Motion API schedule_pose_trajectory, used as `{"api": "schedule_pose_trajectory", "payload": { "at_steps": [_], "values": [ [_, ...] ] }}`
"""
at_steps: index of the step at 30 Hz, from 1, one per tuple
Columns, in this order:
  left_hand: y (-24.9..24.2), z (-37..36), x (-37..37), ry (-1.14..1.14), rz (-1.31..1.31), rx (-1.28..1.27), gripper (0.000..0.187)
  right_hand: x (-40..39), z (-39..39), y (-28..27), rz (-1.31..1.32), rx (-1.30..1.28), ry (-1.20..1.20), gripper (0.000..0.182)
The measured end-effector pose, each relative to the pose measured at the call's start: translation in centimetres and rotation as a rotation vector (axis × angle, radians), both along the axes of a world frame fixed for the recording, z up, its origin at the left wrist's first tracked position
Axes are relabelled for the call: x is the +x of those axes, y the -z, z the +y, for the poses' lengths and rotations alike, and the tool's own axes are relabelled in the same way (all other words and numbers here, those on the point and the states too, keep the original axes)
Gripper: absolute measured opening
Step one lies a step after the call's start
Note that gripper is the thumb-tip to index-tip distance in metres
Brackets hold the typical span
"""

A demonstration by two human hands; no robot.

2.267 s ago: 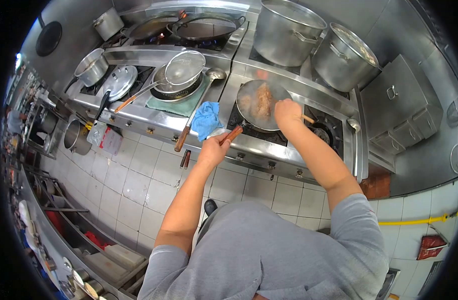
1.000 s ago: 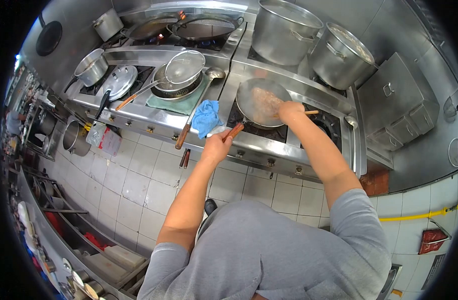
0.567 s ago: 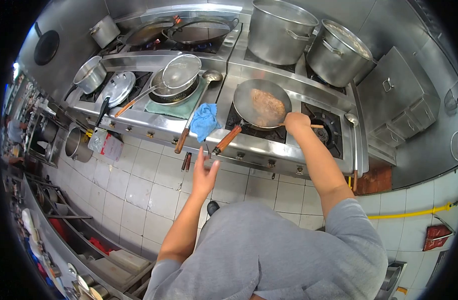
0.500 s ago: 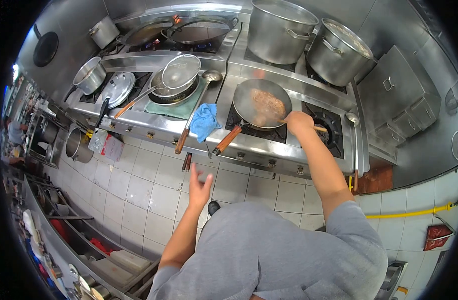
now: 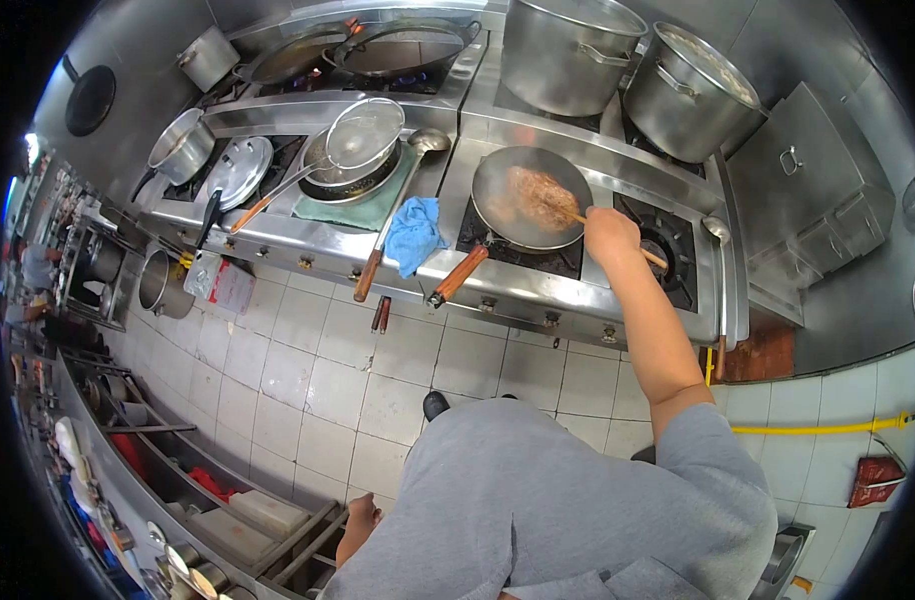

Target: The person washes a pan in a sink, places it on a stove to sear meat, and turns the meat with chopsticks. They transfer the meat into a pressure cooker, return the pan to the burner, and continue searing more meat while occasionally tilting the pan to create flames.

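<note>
My right hand (image 5: pixel 613 238) is closed around a wooden-handled utensil (image 5: pixel 656 258), whose far end reaches the browned food (image 5: pixel 544 200) in a frying pan (image 5: pixel 498 222). The utensil's head is hidden in the food. The pan sits on a front burner, with its wooden handle (image 5: pixel 460 275) pointing toward me over the stove's edge. My left hand (image 5: pixel 361 518) hangs low beside my body above the floor, fingers loosely bent, with nothing visible in it. Left of the pan, a crumpled blue cloth (image 5: pixel 415 236) lies at the stove's front edge, against a long-handled ladle (image 5: pixel 428 141).
Two large stockpots (image 5: pixel 568 60) stand behind the pan. A strainer (image 5: pixel 366 138) rests over stacked pans on a green cloth (image 5: pixel 363 215). Two woks (image 5: pixel 408 55) sit at the back left, flames under one. Another ladle (image 5: pixel 718 230) lies at right. Behind me runs a counter (image 5: pixel 228 570).
My left hand has dropped from in front of the stove to beside my body. My right hand still grips the utensil, and the food has shifted slightly in the pan.
</note>
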State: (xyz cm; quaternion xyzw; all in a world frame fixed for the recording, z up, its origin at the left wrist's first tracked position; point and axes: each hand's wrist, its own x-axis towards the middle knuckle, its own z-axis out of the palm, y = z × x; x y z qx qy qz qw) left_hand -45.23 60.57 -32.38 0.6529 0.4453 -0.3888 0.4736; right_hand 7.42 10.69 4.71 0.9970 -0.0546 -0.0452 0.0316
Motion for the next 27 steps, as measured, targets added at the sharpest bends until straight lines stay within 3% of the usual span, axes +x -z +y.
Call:
{"api": "schedule_pose_trajectory", "payload": {
  "at_steps": [4,7,11,13,16,20,24,27],
  "values": [
    [0.5,-1.0,1.2,-0.407,-0.077,0.097,0.037,1.3,0.1,0.1,-0.006,-0.037,-0.123,0.025],
    [0.4,-2.7,3.6,-0.588,-0.183,0.108,0.038,1.5,0.6,0.0,-0.018,-0.061,-0.160,0.024],
    [-1.0,-4.9,7.3,-0.589,-0.197,0.013,0.045,2.0,2.3,1.6,-0.086,-0.036,-0.176,0.025],
    [-1.8,-5.7,8.3,-0.443,-0.174,0.018,0.045,2.6,3.7,3.4,-0.088,-0.059,-0.211,0.027],
    [-1.4,-5.2,8.5,-0.346,-0.141,-0.031,0.046,3.2,4.8,5.2,0.095,-0.036,-0.217,0.027],
    [0.4,-4.6,6.5,-0.579,-0.218,0.013,0.046,2.3,5.7,1.7,0.183,-0.127,-0.286,0.027],
    [0.8,-3.7,4.6,-0.552,-0.071,0.004,0.042,3.9,6.8,4.1,0.196,-0.183,-0.305,0.027],
    [-0.6,-4.8,5.3,-0.575,-0.130,0.037,0.036,4.4,7.9,4.0,0.175,-0.161,-0.268,0.027]
  ]
}}
